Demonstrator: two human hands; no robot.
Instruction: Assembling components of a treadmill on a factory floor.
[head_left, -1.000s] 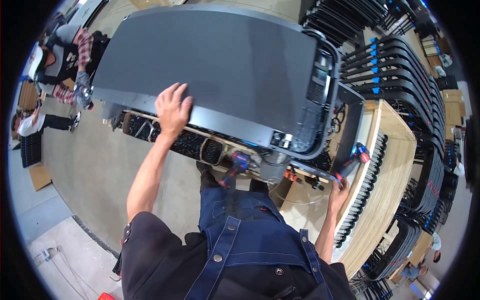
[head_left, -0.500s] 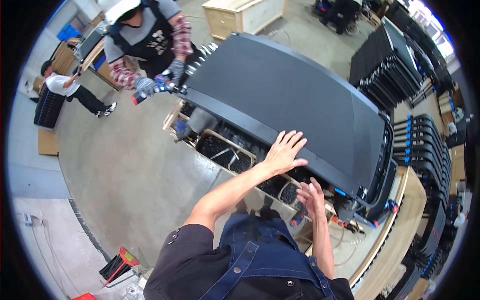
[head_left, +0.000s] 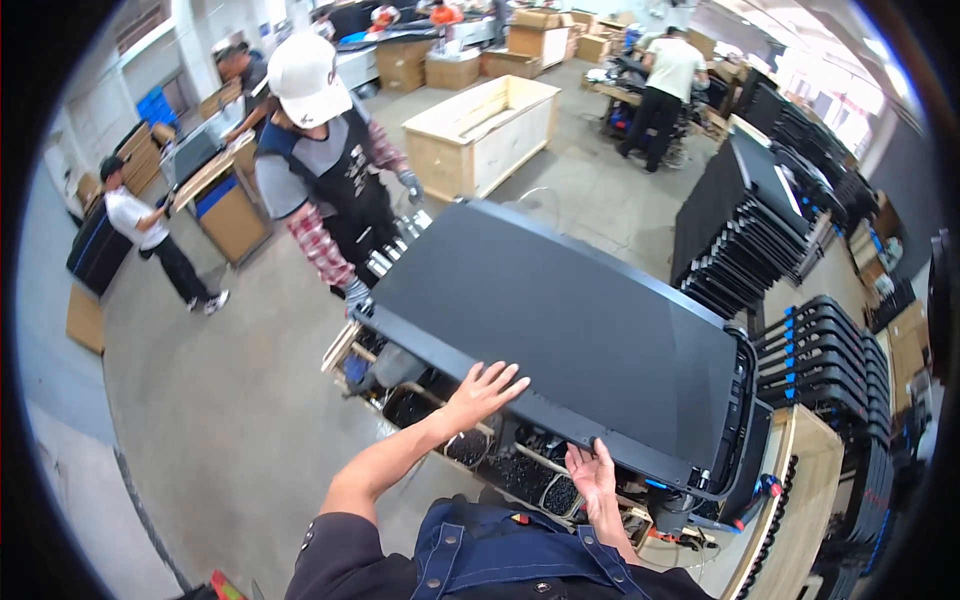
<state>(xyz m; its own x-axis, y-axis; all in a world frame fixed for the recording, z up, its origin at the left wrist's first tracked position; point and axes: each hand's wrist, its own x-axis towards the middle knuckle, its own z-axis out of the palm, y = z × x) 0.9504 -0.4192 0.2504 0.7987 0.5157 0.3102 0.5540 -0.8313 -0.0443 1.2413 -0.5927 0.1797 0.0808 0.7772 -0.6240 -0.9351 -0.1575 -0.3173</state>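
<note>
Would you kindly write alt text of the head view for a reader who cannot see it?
A large dark flat panel lies over a workbench; the left hand rests flat on top while the right hand grips its near edge. A co-worker in a white cap holds the far corner, with racks of dark panels behind.

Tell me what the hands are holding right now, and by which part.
The large dark flat panel: left hand lies flat on top near its near edge, right hand grips under that edge.

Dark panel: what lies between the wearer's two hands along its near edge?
In the head view, only the dark panel itself: left hand lies flat on top, right hand grips the near edge, bare panel surface between them.
</note>
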